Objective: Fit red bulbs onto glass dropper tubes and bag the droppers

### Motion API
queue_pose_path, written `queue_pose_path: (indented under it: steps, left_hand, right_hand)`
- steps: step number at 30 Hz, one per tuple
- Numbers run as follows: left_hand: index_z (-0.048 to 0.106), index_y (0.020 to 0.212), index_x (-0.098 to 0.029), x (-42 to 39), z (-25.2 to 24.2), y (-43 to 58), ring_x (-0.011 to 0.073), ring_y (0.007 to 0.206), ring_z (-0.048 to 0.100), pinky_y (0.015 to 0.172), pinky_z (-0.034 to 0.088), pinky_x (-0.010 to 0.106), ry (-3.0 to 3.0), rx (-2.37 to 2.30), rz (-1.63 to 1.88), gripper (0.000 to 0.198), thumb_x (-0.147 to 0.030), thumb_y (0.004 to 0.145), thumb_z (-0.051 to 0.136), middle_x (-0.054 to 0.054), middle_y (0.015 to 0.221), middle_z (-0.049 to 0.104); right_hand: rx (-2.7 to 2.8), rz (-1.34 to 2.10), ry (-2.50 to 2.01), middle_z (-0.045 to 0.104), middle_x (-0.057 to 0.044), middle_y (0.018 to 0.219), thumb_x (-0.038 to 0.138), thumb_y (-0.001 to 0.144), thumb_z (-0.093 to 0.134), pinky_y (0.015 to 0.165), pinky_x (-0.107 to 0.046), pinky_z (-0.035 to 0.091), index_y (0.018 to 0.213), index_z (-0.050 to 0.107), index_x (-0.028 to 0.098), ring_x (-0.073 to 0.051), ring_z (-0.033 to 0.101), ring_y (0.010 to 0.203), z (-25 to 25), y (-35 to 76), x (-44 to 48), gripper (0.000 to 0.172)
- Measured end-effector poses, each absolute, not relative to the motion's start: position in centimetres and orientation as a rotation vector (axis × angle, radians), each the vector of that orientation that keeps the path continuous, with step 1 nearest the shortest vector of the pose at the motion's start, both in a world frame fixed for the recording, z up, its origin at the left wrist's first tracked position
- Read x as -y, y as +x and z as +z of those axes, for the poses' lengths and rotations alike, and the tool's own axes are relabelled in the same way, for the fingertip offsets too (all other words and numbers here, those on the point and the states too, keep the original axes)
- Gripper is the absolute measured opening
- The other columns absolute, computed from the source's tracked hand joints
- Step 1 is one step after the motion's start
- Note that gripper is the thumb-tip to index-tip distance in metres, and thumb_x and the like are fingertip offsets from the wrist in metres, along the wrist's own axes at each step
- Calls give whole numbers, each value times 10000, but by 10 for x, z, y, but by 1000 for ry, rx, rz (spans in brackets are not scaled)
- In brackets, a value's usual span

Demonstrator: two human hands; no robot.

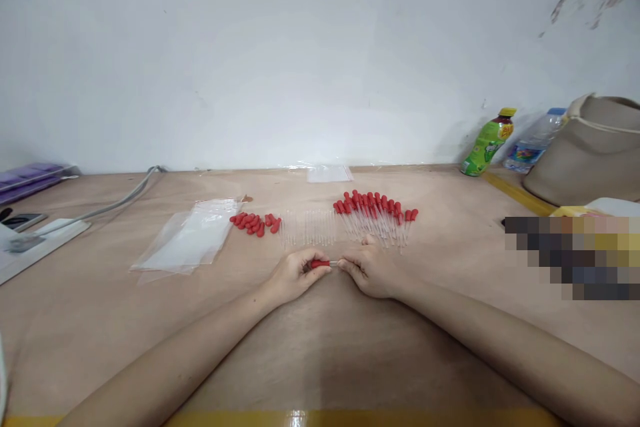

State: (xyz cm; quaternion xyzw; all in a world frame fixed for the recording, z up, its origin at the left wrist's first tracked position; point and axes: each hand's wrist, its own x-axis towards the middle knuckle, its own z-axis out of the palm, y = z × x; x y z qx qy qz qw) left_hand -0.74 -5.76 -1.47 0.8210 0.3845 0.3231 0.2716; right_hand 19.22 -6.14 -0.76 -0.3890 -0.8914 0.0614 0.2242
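My left hand [299, 273] is closed around a red rubber bulb [320, 264]. Opposite it, my right hand [371, 269] pinches a thin clear glass dropper tube [335, 263], whose end meets the bulb between the two hands. How far the tube sits inside the bulb is hidden. Beyond my left hand lies a small heap of loose red bulbs [255, 222]. Several bare clear tubes [320, 227] lie side by side in the middle. Past my right hand is a pile of droppers with red bulbs on their tubes [375, 207].
Clear plastic bags [187, 240] lie at the left, and a small one [330, 174] rests by the wall. A grey cable [117, 202] runs to a white power strip [45, 247]. Back right stand a green bottle [487, 145], a water bottle [535, 143] and a beige bin [585, 153].
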Motion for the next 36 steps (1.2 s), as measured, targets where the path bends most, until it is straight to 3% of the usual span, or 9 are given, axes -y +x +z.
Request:
queue_pose_path:
  steps: [5,10,15,19,27,32,36]
  left_hand:
    - [595,878,-173,56,-11,-10,118,707,590,638,486,224,2268,-1024,873,163,-298,788,541,15,815,636]
    - [530,1048,-174,52,-6,-16,109,700,561,631,489,230,2331,-1053,974,328,-301,750,587,38,901,571]
    - [578,964,-171,48,-8,-18,93,618,506,568,446,212,2378,-1084,854,203,-266,794,523,15,771,540]
    - [608,884,-168,49,-5,-17,103,633,511,588,433,220,2422,-1078,784,160,-256,806,500,18,746,542]
    - [609,870,-165,49,-4,-17,106,660,528,614,436,223,2400,-1058,786,157,-263,803,506,21,771,544]
    - [609,870,-166,48,-4,-17,107,656,528,617,438,228,2407,-1054,776,154,-261,802,508,21,766,542]
    - [606,871,-168,49,-4,-16,108,662,527,627,435,229,2428,-1049,769,148,-252,805,503,20,766,541]
  right_hand:
    - [2519,277,-1105,602,12,635,211,871,352,708,-289,245,704,555,173,-97,458,552,1,191,62,265]
    - [2435,294,-1286,602,-30,690,265,865,347,623,-250,308,756,527,172,-136,496,619,22,205,55,230]
    - [2020,600,-1671,632,-20,663,276,848,317,553,-222,340,698,512,177,-121,530,563,39,234,22,266]
    - [1821,311,-2000,623,-43,636,334,776,413,539,-245,330,593,540,181,-163,547,607,40,243,-5,271]
    - [1789,-13,-2180,630,-97,708,363,772,391,661,-333,328,656,608,169,-235,573,730,25,233,-23,314]
    - [1850,-184,-2088,627,-85,688,459,795,372,728,-385,288,695,598,163,-233,570,706,21,225,-17,386]
    - [2038,-143,-1859,638,-55,698,427,809,371,753,-369,261,670,586,179,-200,571,708,18,196,-5,357]
